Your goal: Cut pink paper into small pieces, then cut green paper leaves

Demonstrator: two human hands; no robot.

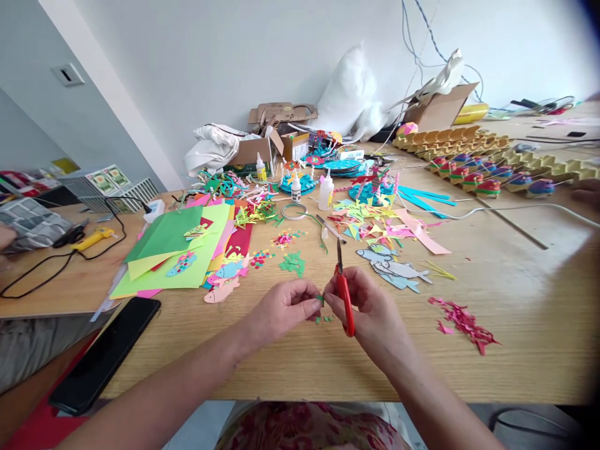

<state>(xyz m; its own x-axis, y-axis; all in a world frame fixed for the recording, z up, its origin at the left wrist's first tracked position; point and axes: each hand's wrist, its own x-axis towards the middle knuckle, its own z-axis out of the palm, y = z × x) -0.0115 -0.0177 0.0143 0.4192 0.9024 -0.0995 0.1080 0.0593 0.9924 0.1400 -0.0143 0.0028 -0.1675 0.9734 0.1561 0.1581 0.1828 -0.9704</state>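
Over the table's front middle, my left hand (293, 306) pinches a tiny green paper piece (320, 299) between thumb and fingers. Close beside it, my right hand (370, 306) is closed around red-handled scissors (345, 303), whose blades point away from me. The fingertips of both hands almost meet at the paper. A few green snippets (324, 319) lie on the table just below. Beyond the hands is a small heap of green paper cutouts (292, 264), with colored paper dots (283, 239) behind it. Grey paper fish (394, 269) lie past my right hand.
Colored paper sheets (173, 237) with paper fish are stacked on the left, near a black phone (105, 356). Magenta scraps (464, 322) lie at right. Glue bottles (326, 191) stand mid-table. Egg cartons (450, 144) and painted pieces (487, 178) are far right, near another person's hand (587, 190).
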